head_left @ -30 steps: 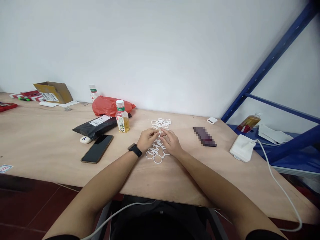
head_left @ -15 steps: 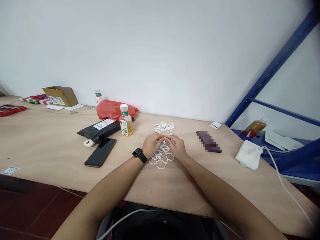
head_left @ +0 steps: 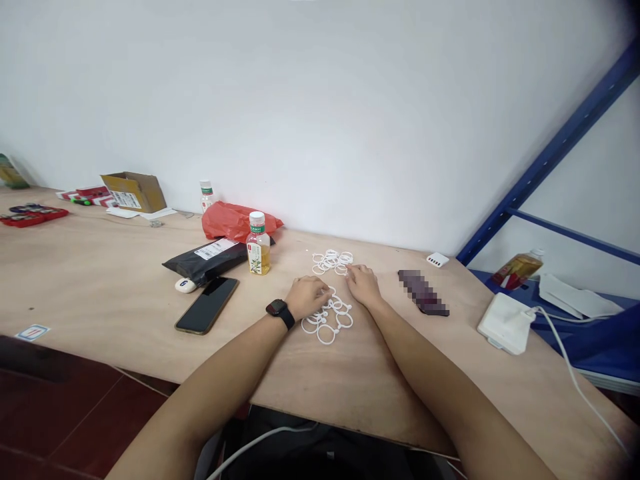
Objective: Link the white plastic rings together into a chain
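Curling loosely, left hand (head_left: pixel 308 297) and right hand (head_left: pixel 363 285) lie beside nearer and farther white rings (head_left: pixel 325 314) respectively, any grip unclear.

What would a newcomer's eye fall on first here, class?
Probably the red bag, bright against the pale wall, behind an upright bottle. Next, the white rings at the table's middle, in two clusters, with the left hand at the nearer and the right hand by the farther.

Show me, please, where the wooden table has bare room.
Bare: between the black phone and the white-blue sticker; between the right forearm and the white plastic box. Crowded: around the white plastic rings and red plastic bag.
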`<state>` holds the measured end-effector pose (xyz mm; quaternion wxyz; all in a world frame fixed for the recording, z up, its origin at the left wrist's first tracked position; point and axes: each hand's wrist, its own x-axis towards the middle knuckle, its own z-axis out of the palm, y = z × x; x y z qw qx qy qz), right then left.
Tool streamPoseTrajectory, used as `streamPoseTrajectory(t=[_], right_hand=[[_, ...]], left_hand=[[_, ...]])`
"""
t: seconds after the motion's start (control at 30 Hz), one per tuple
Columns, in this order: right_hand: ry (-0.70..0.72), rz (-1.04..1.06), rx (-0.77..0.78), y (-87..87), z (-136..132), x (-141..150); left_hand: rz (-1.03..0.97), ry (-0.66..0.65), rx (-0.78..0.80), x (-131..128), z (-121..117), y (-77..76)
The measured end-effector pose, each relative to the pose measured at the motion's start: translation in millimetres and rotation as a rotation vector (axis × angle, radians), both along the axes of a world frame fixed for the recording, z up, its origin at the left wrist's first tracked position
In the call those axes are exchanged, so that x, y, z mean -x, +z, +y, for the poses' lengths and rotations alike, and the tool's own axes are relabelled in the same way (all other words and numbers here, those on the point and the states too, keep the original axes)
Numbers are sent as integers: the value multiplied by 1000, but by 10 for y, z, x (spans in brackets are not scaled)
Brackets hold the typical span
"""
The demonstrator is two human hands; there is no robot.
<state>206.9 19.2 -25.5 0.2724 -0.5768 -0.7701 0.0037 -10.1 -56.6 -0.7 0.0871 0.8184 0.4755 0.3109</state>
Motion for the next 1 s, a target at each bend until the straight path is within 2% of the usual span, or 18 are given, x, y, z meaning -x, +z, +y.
streamPoseTrajectory(t=[0.23, 0.4, 0.5, 0.63, 0.7, 0.83, 1.0], right_hand=[[6, -89, 32, -14, -54, -17], [13, -14, -20, 53, -204, -73], [72, 115, -73, 69, -291, -83], [181, 413, -49, 73, -464, -6], [213, 594, 14, 88, -601, 75], [317, 919, 254, 167, -902, 245], [384, 1006, 309, 249, -1057, 317]], left_hand=[[92, -65, 16, -12, -24, 10], [46, -106, 73, -17, -29, 26], [21, -121, 53, -20, -24, 16], [-69, -109, -127, -30, -27, 27], [-108, -110, -220, -42, -42, 47], [-136, -148, -311, -86, -95, 83], [-204, -140, -345, -118, -143, 111]])
